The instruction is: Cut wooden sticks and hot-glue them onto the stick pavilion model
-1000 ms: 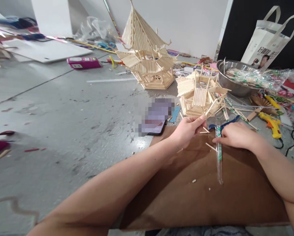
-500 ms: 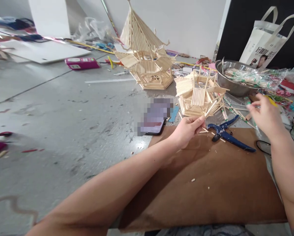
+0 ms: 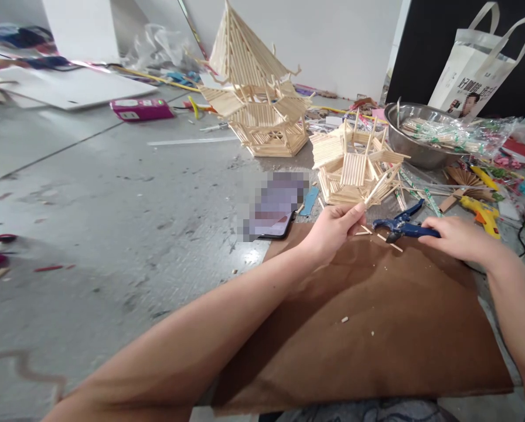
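My left hand (image 3: 333,227) pinches a thin wooden stick (image 3: 380,189) that slants up toward a partly built stick model (image 3: 354,170) on the floor. My right hand (image 3: 456,237) is closed around the handles of blue cutters (image 3: 398,225), which lie at the far edge of a brown cardboard sheet (image 3: 377,328). Short stick offcuts (image 3: 389,243) are scattered beside the cutters' jaws.
A finished stick pagoda (image 3: 254,88) stands behind. A phone (image 3: 273,211) lies left of the cardboard. A steel bowl (image 3: 414,146) with wrapped chopsticks, a yellow glue gun (image 3: 480,212), a white tote bag (image 3: 477,64) and a pink box (image 3: 142,108) surround the spot.
My right hand let go of a plastic chopstick wrapper, swung out to the right, then came back and closed on the blue cutters. The left hand kept its stick still.
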`<action>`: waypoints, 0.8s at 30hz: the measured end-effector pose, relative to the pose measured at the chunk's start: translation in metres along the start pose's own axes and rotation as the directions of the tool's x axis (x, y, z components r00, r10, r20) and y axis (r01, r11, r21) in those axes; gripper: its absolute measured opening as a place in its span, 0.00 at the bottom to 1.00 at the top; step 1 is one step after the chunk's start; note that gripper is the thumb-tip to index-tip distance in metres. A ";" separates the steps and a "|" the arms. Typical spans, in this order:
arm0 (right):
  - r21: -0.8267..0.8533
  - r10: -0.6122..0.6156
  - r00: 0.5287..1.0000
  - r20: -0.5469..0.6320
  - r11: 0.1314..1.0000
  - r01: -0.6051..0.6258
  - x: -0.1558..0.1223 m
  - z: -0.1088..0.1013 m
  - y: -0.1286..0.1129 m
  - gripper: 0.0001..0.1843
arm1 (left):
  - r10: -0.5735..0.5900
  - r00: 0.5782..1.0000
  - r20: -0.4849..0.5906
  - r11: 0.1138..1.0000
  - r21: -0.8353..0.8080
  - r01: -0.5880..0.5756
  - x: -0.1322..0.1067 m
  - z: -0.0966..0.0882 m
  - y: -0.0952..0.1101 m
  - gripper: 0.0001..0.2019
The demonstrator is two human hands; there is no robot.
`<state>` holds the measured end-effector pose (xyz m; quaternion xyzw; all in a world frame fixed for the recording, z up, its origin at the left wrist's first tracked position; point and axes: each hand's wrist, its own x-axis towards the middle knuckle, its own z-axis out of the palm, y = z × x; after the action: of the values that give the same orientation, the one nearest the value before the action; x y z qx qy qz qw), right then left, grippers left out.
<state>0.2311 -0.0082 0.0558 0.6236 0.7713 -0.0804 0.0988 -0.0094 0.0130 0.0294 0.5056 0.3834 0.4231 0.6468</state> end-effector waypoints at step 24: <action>0.982 -0.083 0.981 -0.176 -0.084 0.169 -0.005 0.018 -0.020 0.09 | -0.123 0.988 -0.096 0.991 -0.058 0.118 -0.007 0.011 -0.012 0.17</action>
<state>0.2134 -0.0214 0.0400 0.4245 0.5235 -0.6085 -0.4189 0.0001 0.0016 0.0197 0.4428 0.4336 0.4177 0.6644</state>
